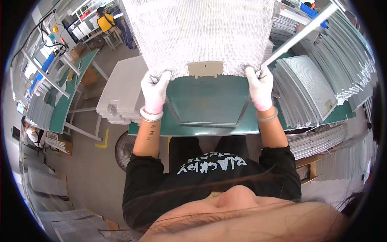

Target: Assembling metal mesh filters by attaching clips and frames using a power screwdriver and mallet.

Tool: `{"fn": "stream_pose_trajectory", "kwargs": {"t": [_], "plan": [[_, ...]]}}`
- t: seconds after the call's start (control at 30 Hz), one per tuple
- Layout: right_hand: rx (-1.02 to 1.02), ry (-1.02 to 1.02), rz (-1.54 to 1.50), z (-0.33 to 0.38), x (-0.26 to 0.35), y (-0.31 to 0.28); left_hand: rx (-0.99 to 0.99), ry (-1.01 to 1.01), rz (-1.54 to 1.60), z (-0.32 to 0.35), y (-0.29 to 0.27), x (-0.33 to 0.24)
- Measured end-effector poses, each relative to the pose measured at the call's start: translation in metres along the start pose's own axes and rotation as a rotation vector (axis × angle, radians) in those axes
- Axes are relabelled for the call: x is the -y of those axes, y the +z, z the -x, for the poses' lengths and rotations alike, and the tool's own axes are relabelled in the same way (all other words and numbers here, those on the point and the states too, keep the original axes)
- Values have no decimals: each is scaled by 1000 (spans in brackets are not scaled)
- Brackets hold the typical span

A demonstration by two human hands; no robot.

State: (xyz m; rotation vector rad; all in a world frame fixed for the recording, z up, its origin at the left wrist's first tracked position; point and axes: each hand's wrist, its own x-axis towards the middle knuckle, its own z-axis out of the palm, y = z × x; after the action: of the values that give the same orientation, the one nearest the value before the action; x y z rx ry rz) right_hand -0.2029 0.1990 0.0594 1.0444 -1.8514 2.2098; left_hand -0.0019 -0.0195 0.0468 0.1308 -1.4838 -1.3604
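A large silvery mesh sheet (197, 34) is raised in front of me, its lower edge facing me. My left hand (155, 90), in a white glove, pinches the sheet's near left corner. The near right corner is gripped by my gloved right hand (260, 86). A beige rectangular plate (205, 69) with small tabs sits at the middle of that edge. Below, a thin rectangular metal frame (209, 123) lies on the green tabletop (161, 130). The far part of the frame is hidden behind the sheet.
To the left stands a stack of pale panels (121, 86). On the right are leaning mesh panels (308, 86) and many stacked frames (342, 52). A white bar (300, 34) slants above the right side. A fan (125, 151) stands below left. A person in yellow (106, 23) sits far left.
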Motion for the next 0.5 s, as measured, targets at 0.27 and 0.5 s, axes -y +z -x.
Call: {"fn": "stream_pose_trajectory", "kwargs": {"t": [0.27,0.5], "plan": [[48,26,-109,0,-49,-17,7,-15,93,6,2,33],[70,-3,-258,0,-44,-11,72,-31,148,15,-7,50]]}}
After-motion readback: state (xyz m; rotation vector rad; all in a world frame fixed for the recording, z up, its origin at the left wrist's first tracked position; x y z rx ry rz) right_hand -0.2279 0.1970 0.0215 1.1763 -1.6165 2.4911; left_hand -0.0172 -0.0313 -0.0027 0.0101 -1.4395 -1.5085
